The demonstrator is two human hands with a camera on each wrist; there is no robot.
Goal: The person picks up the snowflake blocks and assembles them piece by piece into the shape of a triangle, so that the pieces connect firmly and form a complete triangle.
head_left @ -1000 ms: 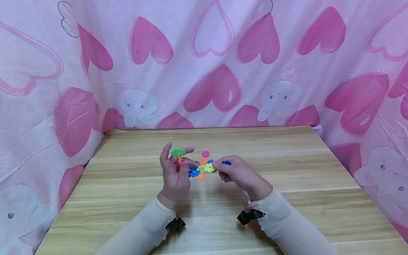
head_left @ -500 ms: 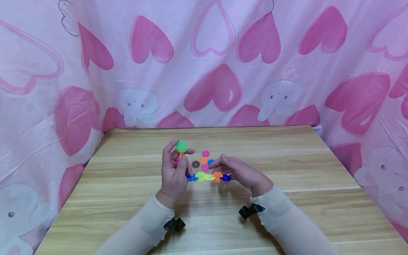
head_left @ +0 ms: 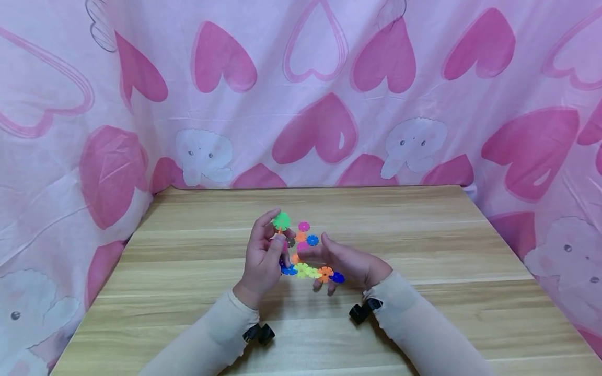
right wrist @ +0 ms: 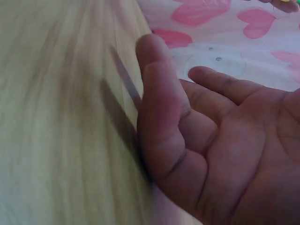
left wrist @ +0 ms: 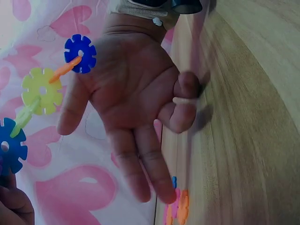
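Slotted plastic discs are joined into a chain (head_left: 301, 270). My left hand (head_left: 263, 261) grips it near its left end with thumb and fingers. A green disc (head_left: 281, 221) stands up above that thumb, with an orange one below it. Yellow, orange and blue discs run off to the right, ending in a dark blue disc (head_left: 337, 277). Behind this end is my right hand (head_left: 350, 261), palm turned toward the left, thumb raised. In the left wrist view, its palm shows bare behind the dark blue end disc (left wrist: 80, 54). Two of its fingers are bent, the others extended.
Loose discs lie on the wooden table (head_left: 197, 292) beyond the hands: a pink disc (head_left: 304, 226), a blue disc (head_left: 312, 240), a dark disc (head_left: 290, 242) and orange ones. A pink heart-patterned cloth (head_left: 312, 130) hangs round the table's back and sides.
My right hand has let go of the chain's right end and spread its fingers behind it. The chain's free end has dropped lower. My left hand has shifted slightly right, turning the green disc face-on.
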